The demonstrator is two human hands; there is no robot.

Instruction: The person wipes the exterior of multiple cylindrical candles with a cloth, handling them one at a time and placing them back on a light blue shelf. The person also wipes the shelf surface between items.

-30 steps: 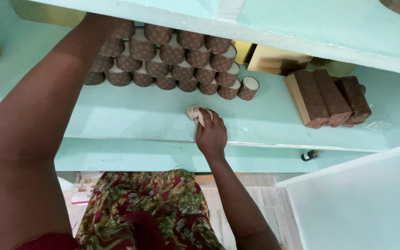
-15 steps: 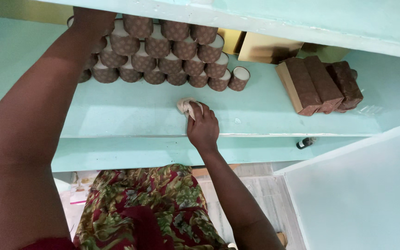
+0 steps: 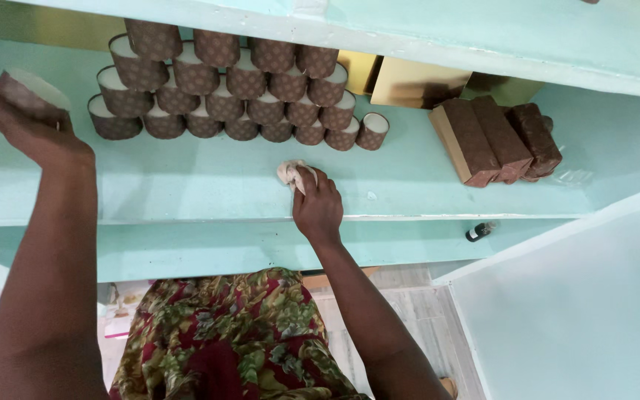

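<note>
Head view: mint-green shelf [image 3: 187, 185] carrying stacked brown paper cups [image 3: 238, 89]. Left hand [image 3: 35, 130] closed around one cup [image 3: 27, 92], left of the stack. Right hand [image 3: 318, 204] pressing crumpled cloth [image 3: 290, 172] at front edge, nearer centre.

Bright, even daylight, soft shadows, sharp focus, slight wide-angle edge distortion.

On the shelf [image 3: 187, 185], stacked cups [image 3: 246, 89] stood at twelve o'clock from the cloth [image 3: 290, 172]; boxes [image 3: 494, 141] lay at three o'clock, and a small bottle [image 3: 479, 232] sat below at four o'clock.
</note>
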